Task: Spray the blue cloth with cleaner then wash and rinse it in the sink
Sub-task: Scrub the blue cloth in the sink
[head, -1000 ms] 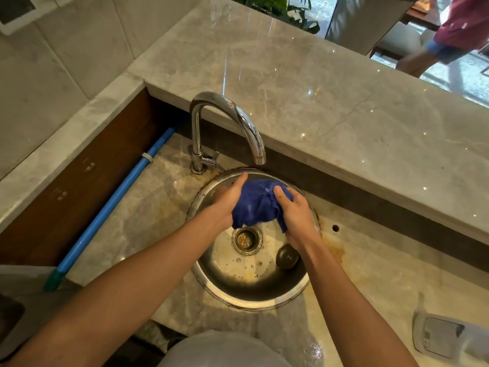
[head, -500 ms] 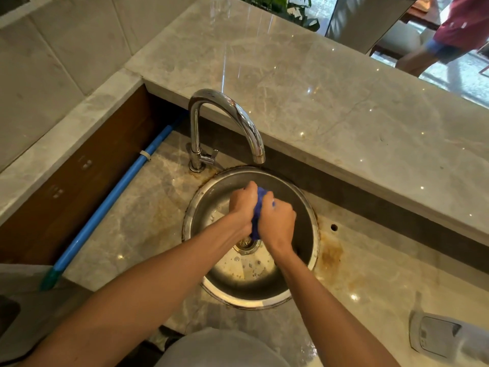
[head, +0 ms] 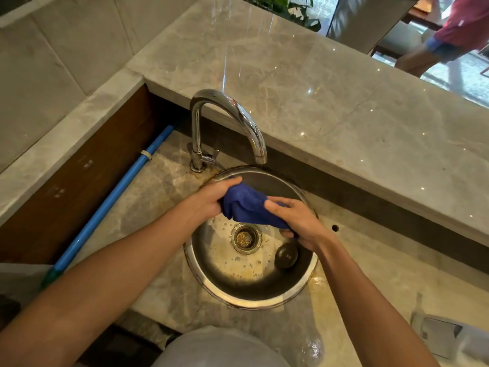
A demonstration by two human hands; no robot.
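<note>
The blue cloth (head: 247, 207) is bunched up between both of my hands, held above the round steel sink (head: 209, 284). My left hand (head: 211, 198) grips its left end and my right hand (head: 293, 218) grips its right end from above. The chrome tap (head: 232, 112) curves over the sink's back rim, and no water stream shows at its spout. The drain (head: 246, 238) lies open below the cloth, with a dark round plug (head: 285, 256) lying beside it in the bowl. Drops of water dot the sink floor.
A white spray bottle (head: 447, 337) lies on the counter at the lower right. A blue pipe (head: 111, 202) runs along the left wall. A raised marble ledge (head: 317, 102) stands behind the tap. Another person (head: 449, 35) stands beyond it at the far right.
Half a second ago my hands were pressed together with the cloth squeezed between them. They have now moved apart and the cloth is stretched out between them.
</note>
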